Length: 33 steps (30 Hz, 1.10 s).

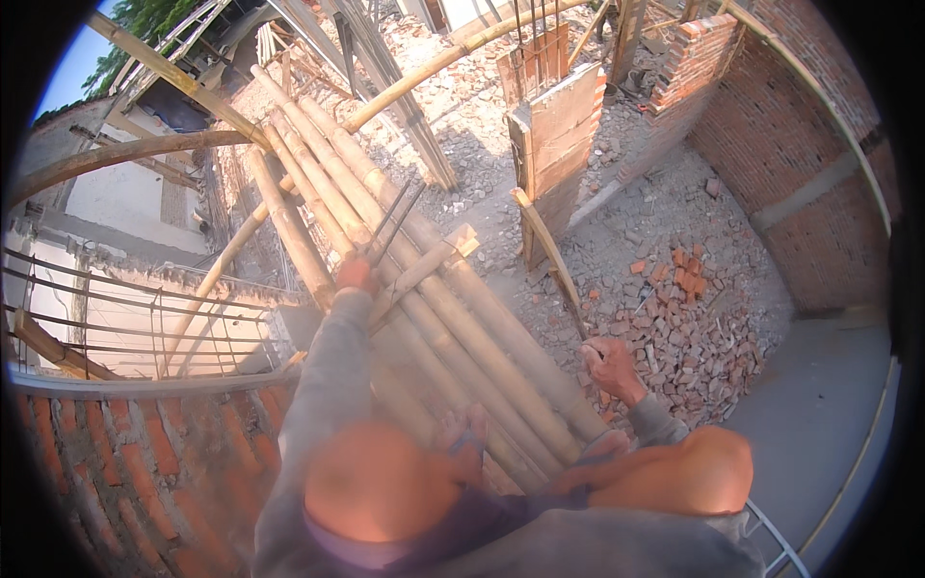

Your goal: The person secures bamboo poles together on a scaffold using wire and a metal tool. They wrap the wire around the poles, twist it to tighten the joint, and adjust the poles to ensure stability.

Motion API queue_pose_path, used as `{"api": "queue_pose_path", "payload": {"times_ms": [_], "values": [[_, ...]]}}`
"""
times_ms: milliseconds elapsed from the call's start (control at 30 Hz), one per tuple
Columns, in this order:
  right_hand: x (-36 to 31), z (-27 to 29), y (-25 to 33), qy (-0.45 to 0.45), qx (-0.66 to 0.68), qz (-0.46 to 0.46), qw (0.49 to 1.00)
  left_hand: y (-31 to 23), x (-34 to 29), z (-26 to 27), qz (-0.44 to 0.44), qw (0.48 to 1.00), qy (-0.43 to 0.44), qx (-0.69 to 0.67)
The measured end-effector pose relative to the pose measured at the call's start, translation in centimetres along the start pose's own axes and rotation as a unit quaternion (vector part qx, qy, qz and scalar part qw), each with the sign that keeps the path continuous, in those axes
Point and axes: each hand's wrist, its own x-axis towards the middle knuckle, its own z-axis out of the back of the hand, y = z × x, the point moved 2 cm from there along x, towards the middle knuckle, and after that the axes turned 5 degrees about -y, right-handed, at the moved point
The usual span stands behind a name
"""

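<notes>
My left hand (356,274) is closed at the end of two thin dark rods (397,218). They stick out ahead over the bamboo; whether they join inside the hand is hidden. Beneath that arm, several long bamboo poles (453,332) lie side by side as a platform. A short wooden crosspiece (424,272) rests across them, just right of the left hand. My right hand (614,369) is raised past the platform's right edge with its fingers curled together. What it pinches, if anything, is too small to make out. My knees are bent and my feet rest on the poles.
Far below on the right lie broken bricks (689,356) and rubble beside brick walls (790,135). A plastered pillar (559,144) with bare rods on top stands ahead. Horizontal metal bars (125,308) and a brick wall (145,472) are at left. A curved bamboo pole (453,53) crosses ahead.
</notes>
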Motion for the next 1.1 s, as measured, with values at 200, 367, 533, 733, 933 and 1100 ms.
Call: {"api": "queue_pose_path", "payload": {"times_ms": [200, 367, 533, 733, 933, 1100], "values": [[-2.6, -2.1, -0.3, -0.008, 0.085, -0.058, 0.995, -0.9, -1.9, 0.6, 0.008, 1.000, -0.012, 0.004], [-1.9, -2.5, 0.4, -0.032, 0.014, 0.030, 0.999, -7.6, -5.7, 5.5, -0.220, 0.961, -0.148, -0.081], [0.7, -3.5, 2.9, 0.009, -0.066, 0.131, 0.989, -20.2, -17.1, 6.3, -0.579, 0.799, -0.105, -0.124], [2.4, -3.2, 4.2, -0.032, 0.009, 0.183, 0.983, -21.0, -15.5, 6.7, -0.552, 0.824, 0.026, -0.126], [2.6, -3.7, 5.4, 0.060, -0.090, 0.205, 0.973, -22.7, -13.8, 7.4, -0.604, 0.787, 0.049, 0.113], [3.9, -2.3, 7.4, -0.007, -0.101, 0.163, 0.981, -25.5, -11.8, 11.3, -0.626, 0.747, 0.017, 0.222]]}}
